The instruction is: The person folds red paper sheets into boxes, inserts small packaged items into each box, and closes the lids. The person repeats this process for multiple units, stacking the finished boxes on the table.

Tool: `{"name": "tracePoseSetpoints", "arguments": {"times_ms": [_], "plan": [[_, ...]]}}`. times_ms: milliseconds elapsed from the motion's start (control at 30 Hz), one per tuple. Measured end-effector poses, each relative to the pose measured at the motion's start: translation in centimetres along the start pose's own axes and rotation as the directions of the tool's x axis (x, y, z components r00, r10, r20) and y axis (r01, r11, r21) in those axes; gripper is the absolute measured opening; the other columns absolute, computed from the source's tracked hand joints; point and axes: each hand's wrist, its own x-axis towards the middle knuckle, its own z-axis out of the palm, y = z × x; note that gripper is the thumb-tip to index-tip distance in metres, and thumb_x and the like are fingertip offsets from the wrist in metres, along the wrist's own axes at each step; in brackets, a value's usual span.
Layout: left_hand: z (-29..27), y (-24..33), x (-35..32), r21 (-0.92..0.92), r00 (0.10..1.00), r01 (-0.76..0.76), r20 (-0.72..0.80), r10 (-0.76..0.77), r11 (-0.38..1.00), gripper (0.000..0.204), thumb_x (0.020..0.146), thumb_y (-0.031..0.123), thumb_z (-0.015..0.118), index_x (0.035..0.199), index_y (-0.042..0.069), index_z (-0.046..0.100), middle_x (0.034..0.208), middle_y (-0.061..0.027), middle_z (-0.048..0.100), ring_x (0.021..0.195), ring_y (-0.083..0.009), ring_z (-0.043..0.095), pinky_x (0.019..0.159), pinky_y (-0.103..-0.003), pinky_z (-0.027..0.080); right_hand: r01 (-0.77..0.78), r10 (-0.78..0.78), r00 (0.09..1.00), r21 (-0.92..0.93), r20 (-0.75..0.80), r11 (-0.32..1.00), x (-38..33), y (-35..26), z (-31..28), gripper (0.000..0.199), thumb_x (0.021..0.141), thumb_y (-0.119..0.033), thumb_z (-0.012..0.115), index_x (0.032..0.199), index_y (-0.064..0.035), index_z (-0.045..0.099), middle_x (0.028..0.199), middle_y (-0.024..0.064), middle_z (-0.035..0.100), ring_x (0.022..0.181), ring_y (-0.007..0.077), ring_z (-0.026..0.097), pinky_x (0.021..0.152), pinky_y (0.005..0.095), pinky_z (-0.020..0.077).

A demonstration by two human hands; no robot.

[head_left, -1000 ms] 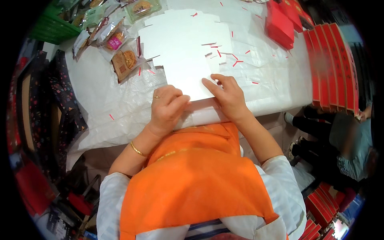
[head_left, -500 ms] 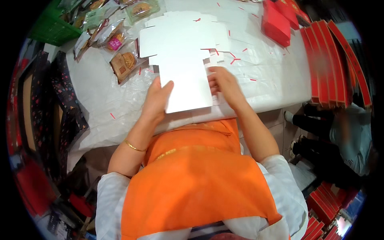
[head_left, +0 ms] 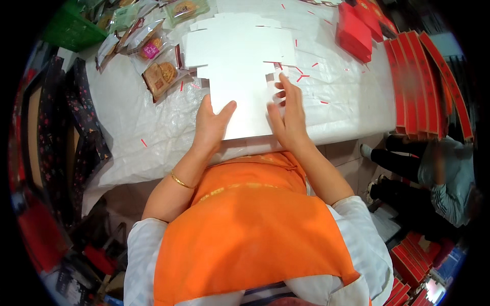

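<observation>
A white die-cut cardboard box blank (head_left: pixel 237 56) lies flat in front of me on the table, its slotted flaps toward the far side. My left hand (head_left: pixel 210 125) grips its near left edge, thumb on top and the other fingers hidden underneath. Beside the right edge, my right hand (head_left: pixel 292 120) has its fingers spread, slightly blurred. Its thumb is close to the cardboard; whether it touches I cannot tell. More white cardboard shows under the blank at the right.
Wrapped pastries (head_left: pixel 162 76) lie at the far left by a green crate (head_left: pixel 71 28). Red boxes (head_left: pixel 354 35) sit far right, near stacked red panels (head_left: pixel 408 81). Red paper scraps (head_left: pixel 302 76) dot the plastic-covered table (head_left: pixel 352 102). Another person (head_left: pixel 449 173) is at right.
My left hand and the blank have shifted slightly right. My right hand has turned, its fingers now spread and pointing away from me beside the edge.
</observation>
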Motion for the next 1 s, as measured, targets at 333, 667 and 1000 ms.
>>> {"name": "tracePoseSetpoints", "arguments": {"times_ms": [333,667,1000], "plan": [[-0.2,-0.5,0.9,0.148,0.994,0.105,-0.011,-0.105,0.983,0.035,0.09,0.013,0.071,0.114,-0.007,0.057,0.107,-0.0132,0.067,0.095,-0.0173,0.064,0.081,-0.032,0.054,0.614,-0.582,0.771,-0.06,0.258,0.787,-1.2,-0.2,-0.5,0.021,0.075,-0.009,0.071,0.095,-0.0087,0.063,0.091,0.0032,0.06,0.081,0.0211,0.059,0.07,0.033,0.0469],[-1.1,1.0,-0.7,0.462,0.957,-0.196,-0.104,0.272,0.865,0.037,0.088,0.013,0.071,0.119,-0.003,0.061,0.105,-0.0109,0.066,0.096,-0.0193,0.062,0.082,-0.031,0.05,0.627,-0.613,0.779,-0.123,0.133,0.769,-0.4,2.8,-0.8,0.023,0.068,-0.002,0.066,0.089,-0.0073,0.06,0.081,0.0022,0.054,0.069,0.0196,0.052,0.061,0.0316,0.0429],[-3.6,1.1,-0.2,0.481,0.398,-0.877,0.703,0.59,0.02,0.041,0.067,-0.002,0.071,0.108,0.002,0.071,0.092,-0.0075,0.063,0.083,-0.0246,0.062,0.071,-0.034,0.053,0.583,-0.56,0.809,-0.116,0.18,0.804,-0.6,3.5,-1.3,0.031,0.07,-0.004,0.07,0.101,-0.0061,0.068,0.088,0.0036,0.061,0.074,0.0213,0.059,0.064,0.0322,0.0486]]}}
